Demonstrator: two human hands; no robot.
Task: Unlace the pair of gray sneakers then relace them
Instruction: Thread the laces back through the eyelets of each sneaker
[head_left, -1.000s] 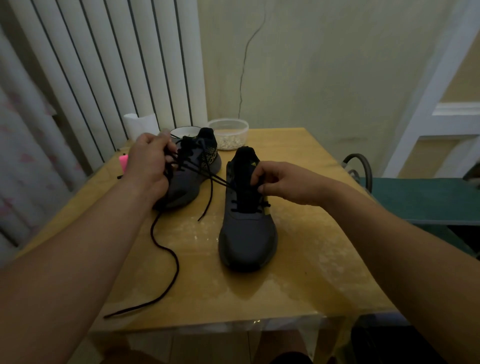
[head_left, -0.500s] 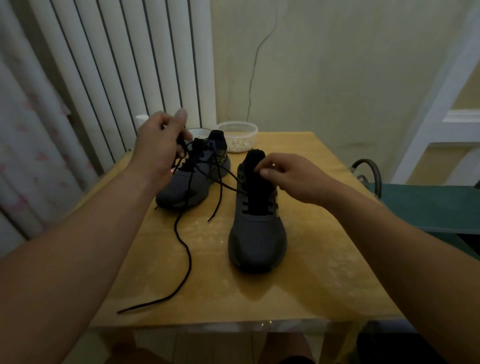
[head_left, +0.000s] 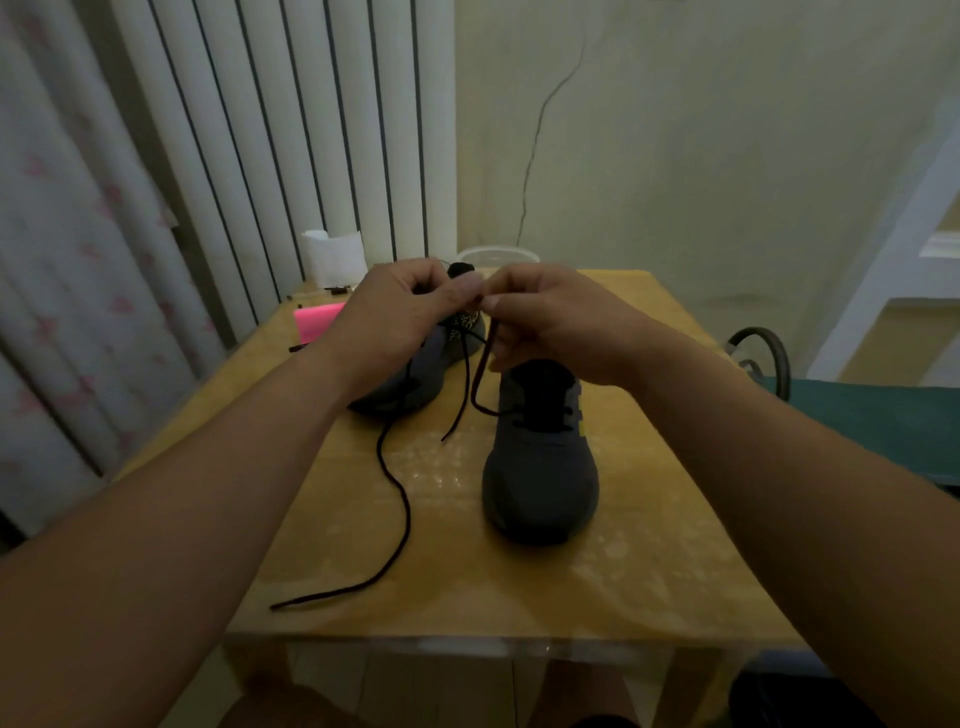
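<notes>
The black shoelace (head_left: 409, 519) is limp, light and thin, so I'd grip it close to its stiffer tip. My left hand (head_left: 400, 306) and right hand (head_left: 540, 317) both pinch it above the near sneaker (head_left: 540, 478) and far sneaker (head_left: 410, 384), which stand on the wooden table (head_left: 665, 561).

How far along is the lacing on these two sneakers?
Done: the near sneaker has black lace across its lower eyelets. In hand: left hand and right hand pinch that lace above it. Left: its upper eyelets; the far sneaker is mostly hidden.
</notes>
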